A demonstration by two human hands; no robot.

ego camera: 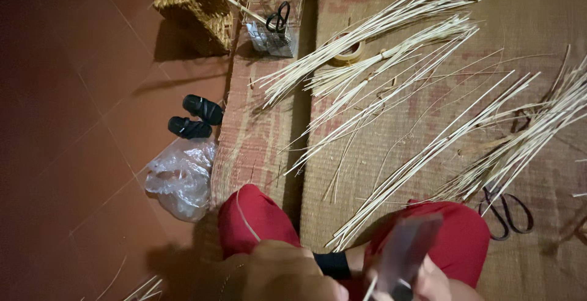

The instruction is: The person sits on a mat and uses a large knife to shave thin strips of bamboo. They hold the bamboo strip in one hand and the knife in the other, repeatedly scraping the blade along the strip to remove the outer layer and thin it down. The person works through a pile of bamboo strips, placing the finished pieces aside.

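Observation:
My left hand (284,273) is at the bottom middle, fingers curled; a thin pale strip (246,220) runs up from it over my red-clad knee (254,215). Whether the fingers pinch that strip is hard to tell. My right hand (428,282) is at the bottom right and grips a blurred dark blade-like tool (406,249) that points up and to the right. A pale sliver (369,290) shows just under the blade. Both hands are low in the frame and partly cut off.
Bundles of long pale reed strips (379,62) fan across the woven mat (538,38). Black scissors (504,209) lie by my right knee. A wire basket (272,7) with scissors, a wicker basket (195,1), black sandals (195,117), a plastic bag (180,176) and a tape roll (350,50) lie beyond.

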